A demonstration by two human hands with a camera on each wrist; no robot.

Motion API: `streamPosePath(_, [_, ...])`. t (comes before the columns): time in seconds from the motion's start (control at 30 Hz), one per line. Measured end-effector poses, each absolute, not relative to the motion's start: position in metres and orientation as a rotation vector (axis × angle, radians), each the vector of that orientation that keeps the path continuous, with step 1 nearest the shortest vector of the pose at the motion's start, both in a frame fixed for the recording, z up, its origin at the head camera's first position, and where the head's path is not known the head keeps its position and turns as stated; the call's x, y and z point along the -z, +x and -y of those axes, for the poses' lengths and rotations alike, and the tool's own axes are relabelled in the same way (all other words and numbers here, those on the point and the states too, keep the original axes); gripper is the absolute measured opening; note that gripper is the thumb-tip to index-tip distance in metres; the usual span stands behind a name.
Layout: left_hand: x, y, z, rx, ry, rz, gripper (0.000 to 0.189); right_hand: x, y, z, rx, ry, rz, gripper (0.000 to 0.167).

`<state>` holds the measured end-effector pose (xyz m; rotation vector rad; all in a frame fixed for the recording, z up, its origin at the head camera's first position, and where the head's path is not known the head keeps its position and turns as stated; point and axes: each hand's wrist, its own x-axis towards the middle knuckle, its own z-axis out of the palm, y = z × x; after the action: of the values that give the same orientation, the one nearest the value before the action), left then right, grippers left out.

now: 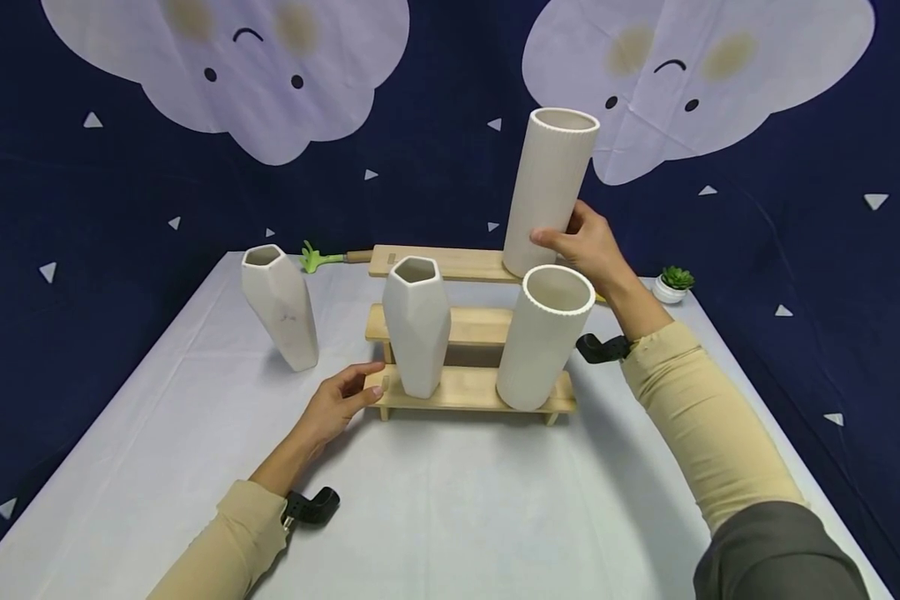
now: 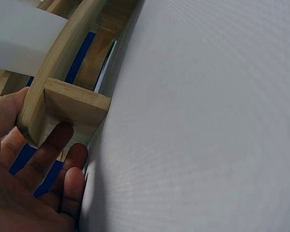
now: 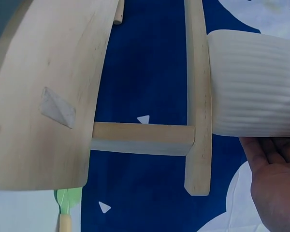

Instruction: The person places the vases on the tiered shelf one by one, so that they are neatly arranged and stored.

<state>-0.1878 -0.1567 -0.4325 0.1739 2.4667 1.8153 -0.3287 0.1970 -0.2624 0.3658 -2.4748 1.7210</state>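
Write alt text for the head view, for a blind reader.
A right hand grips a white ribbed vase on the top shelf of a wooden stand; the left hand holds the left end of the bottom shelf. A faceted vase and a second ribbed vase stand on that shelf. Another faceted vase stands on the table, left of the stand.

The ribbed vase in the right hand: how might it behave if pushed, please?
The vase looks stiff and probably breakable, given its thin, ceramic-looking wall. Being tall, with its base at a narrow shelf, it could tip if pushed high. Its ribs may give the right hand some grip.
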Motion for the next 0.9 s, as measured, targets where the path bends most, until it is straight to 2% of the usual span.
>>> streamPosePath(0.2, [0.423, -0.184, 0.155, -1.797, 0.148, -2.455, 0.043, 0.263, -0.33, -0.197, -1.715, 0.388, 2.477, 0.064])
streamPosePath(0.47, [0.439, -0.191, 0.158, -1.822, 0.182, -2.468, 0.044, 0.265, -0.328, -0.201, -1.704, 0.39, 2.481, 0.068])
streamPosePath(0.9, [0.437, -0.189, 0.158, -1.829, 0.189, -2.467, 0.044, 0.269, -0.299, -0.233, -1.62, 0.372, 2.428, 0.07])
